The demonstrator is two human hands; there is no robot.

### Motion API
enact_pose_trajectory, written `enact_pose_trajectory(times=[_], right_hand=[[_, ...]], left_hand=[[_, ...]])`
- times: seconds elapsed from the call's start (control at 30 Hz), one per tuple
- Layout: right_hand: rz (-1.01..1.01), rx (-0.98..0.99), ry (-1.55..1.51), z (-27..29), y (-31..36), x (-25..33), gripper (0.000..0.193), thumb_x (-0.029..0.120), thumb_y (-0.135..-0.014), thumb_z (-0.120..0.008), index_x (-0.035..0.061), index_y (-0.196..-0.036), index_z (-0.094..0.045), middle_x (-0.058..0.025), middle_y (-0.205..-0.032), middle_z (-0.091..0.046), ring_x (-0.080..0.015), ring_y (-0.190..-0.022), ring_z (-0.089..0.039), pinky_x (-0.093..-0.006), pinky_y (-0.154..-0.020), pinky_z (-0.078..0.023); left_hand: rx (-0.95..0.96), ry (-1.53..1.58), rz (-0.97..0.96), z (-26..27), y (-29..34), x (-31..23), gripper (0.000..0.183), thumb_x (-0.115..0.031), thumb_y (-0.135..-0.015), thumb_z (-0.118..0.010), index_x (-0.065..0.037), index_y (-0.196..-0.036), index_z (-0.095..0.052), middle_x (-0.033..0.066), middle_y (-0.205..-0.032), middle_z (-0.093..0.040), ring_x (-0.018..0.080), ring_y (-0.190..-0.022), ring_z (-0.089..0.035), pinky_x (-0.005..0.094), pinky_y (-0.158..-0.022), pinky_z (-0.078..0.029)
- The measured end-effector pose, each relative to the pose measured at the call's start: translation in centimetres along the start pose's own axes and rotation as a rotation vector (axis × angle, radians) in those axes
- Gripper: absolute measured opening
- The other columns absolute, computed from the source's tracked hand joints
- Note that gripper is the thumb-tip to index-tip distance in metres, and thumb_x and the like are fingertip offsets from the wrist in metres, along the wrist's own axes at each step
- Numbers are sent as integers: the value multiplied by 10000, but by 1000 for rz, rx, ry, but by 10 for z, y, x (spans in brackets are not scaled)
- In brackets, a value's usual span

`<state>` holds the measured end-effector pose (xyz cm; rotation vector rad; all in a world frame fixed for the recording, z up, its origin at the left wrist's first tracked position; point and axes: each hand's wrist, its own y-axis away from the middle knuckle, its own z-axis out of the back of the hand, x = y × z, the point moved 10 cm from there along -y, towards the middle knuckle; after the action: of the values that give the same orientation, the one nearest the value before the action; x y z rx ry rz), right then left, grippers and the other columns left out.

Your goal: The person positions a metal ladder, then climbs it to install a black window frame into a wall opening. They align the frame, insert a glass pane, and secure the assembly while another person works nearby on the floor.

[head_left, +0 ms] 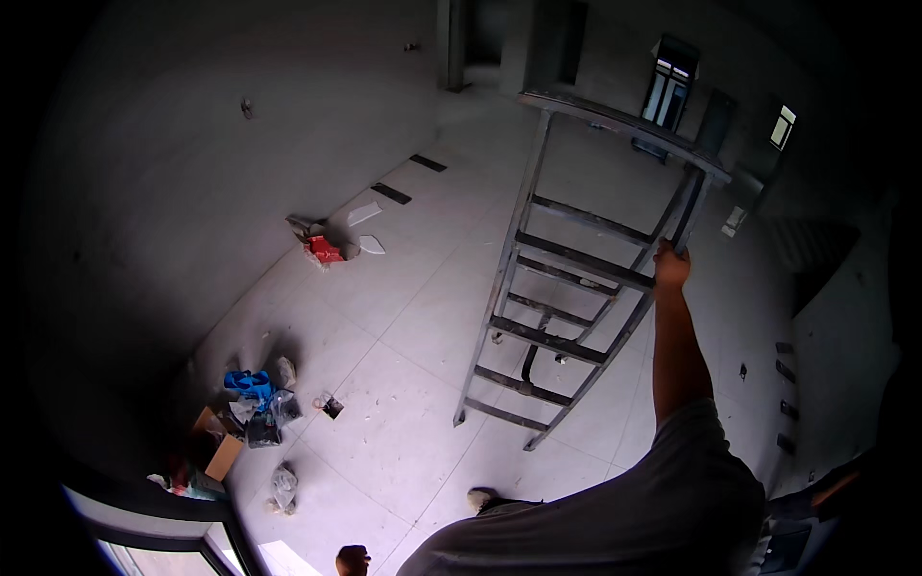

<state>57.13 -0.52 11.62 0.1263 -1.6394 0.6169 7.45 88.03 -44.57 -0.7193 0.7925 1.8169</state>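
A metal stepladder point(562, 257) with dark rungs and a flat top plank stands on the tiled floor ahead of me. My right hand point(671, 263), arm stretched forward, is closed around its right side rail below the top. My left hand point(352, 560) hangs low at the lower edge, away from the ladder. Its fingers look curled in, and nothing shows in them. One of my shoes point(480, 499) is on the floor behind the ladder's near feet.
At left lie a blue bag point(250, 384), plastic bags point(283, 488) and an opened cardboard box point(224, 455). Red packaging point(325, 250) and white scraps point(365, 213) lie along the left wall. A glass-paned frame point(163, 538) fills the lower left. Dark floor openings point(391, 193) line the wall.
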Motion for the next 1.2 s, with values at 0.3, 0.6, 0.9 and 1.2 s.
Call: enact_pose_trajectory(times=[0.3, 0.6, 0.9, 1.2], right_hand=[[-49, 108, -228, 7, 45, 38, 115, 8, -785, -626, 97, -840, -577, 9, -681, -529, -88, -569, -471, -233, -528, -376], [795, 245, 337, 40, 107, 210, 395, 393, -955, -573, 1, -921, -603, -120, -887, -628, -235, -840, -609, -371, -771, -482], [-846, 1179, -553, -53, 80, -100, 457, 435, -989, -546, 27, -1179, -621, -96, -1030, -687, -207, -1001, -640, -393, -890, -500], [-801, 1316, -45, -62, 144, -185, 402, 314, -990, -515, -28, -1177, -614, -118, -1013, -666, -222, -870, -622, -328, -819, -501]], left_hand=[[230, 161, -161, -12, -92, -258, 129, -132, -875, -631, -22, -808, -630, 63, -742, -663, 136, -616, -616, 293, -554, -489], [495, 146, -195, -6, -138, -494, 249, -229, -890, -725, -23, -1014, -664, 96, -928, -708, 184, -887, -678, 315, -788, -546], [561, 105, -241, -20, -142, -550, 240, -241, -920, -693, -48, -1057, -654, 101, -1035, -670, 201, -969, -642, 321, -859, -515], [585, 64, -66, -70, -108, -490, 340, -343, -950, -628, -32, -1085, -628, 112, -1107, -638, 235, -1043, -611, 358, -921, -483]])
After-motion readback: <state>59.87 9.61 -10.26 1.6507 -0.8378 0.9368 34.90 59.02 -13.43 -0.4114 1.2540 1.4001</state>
